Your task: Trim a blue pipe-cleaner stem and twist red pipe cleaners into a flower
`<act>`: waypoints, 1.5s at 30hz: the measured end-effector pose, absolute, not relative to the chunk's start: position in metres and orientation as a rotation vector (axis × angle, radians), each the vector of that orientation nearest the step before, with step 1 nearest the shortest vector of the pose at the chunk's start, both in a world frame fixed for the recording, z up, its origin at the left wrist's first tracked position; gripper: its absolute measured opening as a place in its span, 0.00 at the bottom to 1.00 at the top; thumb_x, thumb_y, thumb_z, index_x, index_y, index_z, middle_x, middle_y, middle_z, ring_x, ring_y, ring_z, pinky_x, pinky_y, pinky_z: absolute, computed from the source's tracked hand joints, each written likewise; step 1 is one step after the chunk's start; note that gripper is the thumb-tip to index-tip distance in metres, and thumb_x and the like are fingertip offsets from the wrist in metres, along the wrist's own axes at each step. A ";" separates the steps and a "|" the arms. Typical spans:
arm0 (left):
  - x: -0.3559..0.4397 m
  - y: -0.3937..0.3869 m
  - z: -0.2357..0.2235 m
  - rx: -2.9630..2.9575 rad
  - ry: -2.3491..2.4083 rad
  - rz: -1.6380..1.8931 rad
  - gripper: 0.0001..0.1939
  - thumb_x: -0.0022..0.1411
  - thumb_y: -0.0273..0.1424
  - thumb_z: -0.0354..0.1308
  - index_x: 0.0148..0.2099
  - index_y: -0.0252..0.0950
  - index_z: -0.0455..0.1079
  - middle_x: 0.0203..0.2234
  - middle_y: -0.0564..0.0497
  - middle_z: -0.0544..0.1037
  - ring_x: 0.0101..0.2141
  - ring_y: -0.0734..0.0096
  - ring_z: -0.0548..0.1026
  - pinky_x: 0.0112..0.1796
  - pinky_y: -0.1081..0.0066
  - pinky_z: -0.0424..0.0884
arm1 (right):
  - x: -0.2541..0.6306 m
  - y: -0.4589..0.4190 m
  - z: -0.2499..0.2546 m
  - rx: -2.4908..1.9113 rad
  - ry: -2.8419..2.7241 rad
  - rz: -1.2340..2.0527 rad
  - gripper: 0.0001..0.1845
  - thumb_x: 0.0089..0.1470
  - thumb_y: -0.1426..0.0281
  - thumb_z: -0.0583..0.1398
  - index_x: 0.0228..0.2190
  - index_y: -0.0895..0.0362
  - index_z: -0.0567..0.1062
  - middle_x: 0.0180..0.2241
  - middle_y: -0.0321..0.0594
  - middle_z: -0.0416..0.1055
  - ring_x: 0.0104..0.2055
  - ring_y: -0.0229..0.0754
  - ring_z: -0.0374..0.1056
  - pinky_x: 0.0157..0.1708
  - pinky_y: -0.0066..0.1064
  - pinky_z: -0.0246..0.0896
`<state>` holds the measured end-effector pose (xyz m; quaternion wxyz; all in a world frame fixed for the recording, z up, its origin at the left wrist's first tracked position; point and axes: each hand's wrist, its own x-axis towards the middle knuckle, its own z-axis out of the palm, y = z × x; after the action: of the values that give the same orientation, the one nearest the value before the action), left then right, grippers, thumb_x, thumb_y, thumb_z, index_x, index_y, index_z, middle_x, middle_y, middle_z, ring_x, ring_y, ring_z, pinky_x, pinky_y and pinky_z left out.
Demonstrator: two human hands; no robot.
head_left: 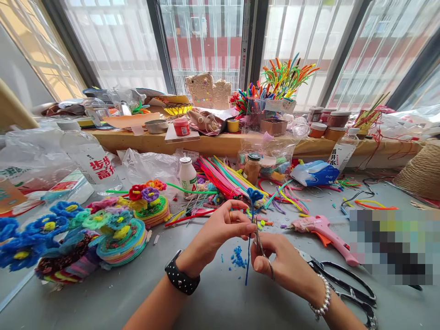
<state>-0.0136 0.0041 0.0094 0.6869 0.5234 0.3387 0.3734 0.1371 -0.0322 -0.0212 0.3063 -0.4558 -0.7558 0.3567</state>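
Observation:
My left hand [220, 229] pinches the stem of a blue pipe-cleaner flower [255, 195], whose fuzzy head stands just above my fingers and whose thin stem hangs down below them. My right hand [280, 263] is closed round small scissors [260, 242], their blades up against the stem right under my left fingertips. Blue fluff clippings [238, 259] lie on the grey table between my wrists. I wear a black watch on the left wrist and a pearl bracelet on the right.
Finished pipe-cleaner flower coasters [120, 238] pile up at left. Loose coloured pipe cleaners [220, 176], a small white bottle [188, 176] and a jar [252, 167] lie behind. A pink glue gun [323, 229] and large black scissors [347, 286] sit at right. The windowsill shelf [220, 144] is cluttered.

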 end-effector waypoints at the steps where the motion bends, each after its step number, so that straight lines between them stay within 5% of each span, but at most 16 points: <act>1: -0.014 0.004 0.009 1.164 0.753 0.829 0.21 0.43 0.28 0.61 0.40 0.34 0.57 0.20 0.57 0.68 0.22 0.77 0.68 0.26 0.74 0.61 | 0.138 -0.032 -0.020 -1.207 -2.020 0.932 0.33 0.37 0.41 0.44 0.14 0.59 0.66 0.18 0.36 0.63 0.22 0.36 0.57 0.22 0.26 0.51; 19: -0.016 0.006 0.006 1.167 0.741 0.799 0.20 0.44 0.28 0.60 0.40 0.35 0.57 0.19 0.57 0.68 0.22 0.77 0.69 0.25 0.76 0.62 | 0.137 -0.030 -0.024 -1.298 -1.976 0.932 0.29 0.42 0.47 0.50 0.09 0.59 0.62 0.11 0.33 0.57 0.16 0.32 0.51 0.18 0.26 0.45; 26: -0.018 0.008 0.007 1.262 0.811 0.672 0.10 0.46 0.32 0.58 0.29 0.32 0.64 0.19 0.53 0.71 0.22 0.79 0.68 0.25 0.77 0.64 | 0.139 -0.029 -0.025 -1.433 -2.016 0.680 0.29 0.40 0.47 0.51 0.09 0.59 0.58 0.12 0.32 0.55 0.18 0.32 0.49 0.19 0.26 0.41; 35: -0.017 0.006 0.009 1.248 0.747 0.614 0.08 0.47 0.32 0.58 0.26 0.31 0.64 0.20 0.53 0.72 0.21 0.80 0.68 0.25 0.77 0.65 | 0.137 -0.030 -0.027 -1.248 -1.992 1.057 0.33 0.36 0.39 0.42 0.14 0.58 0.55 0.15 0.30 0.50 0.19 0.31 0.44 0.18 0.24 0.41; 45: -0.018 0.006 0.007 1.222 0.749 0.619 0.09 0.47 0.32 0.58 0.25 0.32 0.63 0.18 0.53 0.72 0.21 0.78 0.70 0.24 0.78 0.65 | 0.140 -0.028 -0.024 -1.270 -2.050 0.965 0.34 0.35 0.39 0.43 0.12 0.59 0.56 0.15 0.31 0.49 0.19 0.31 0.44 0.18 0.25 0.38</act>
<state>-0.0181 0.0065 0.0066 0.7107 0.5507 0.3374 0.2789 0.1399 -0.0284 -0.0243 0.2687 -0.4709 -0.7603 0.3578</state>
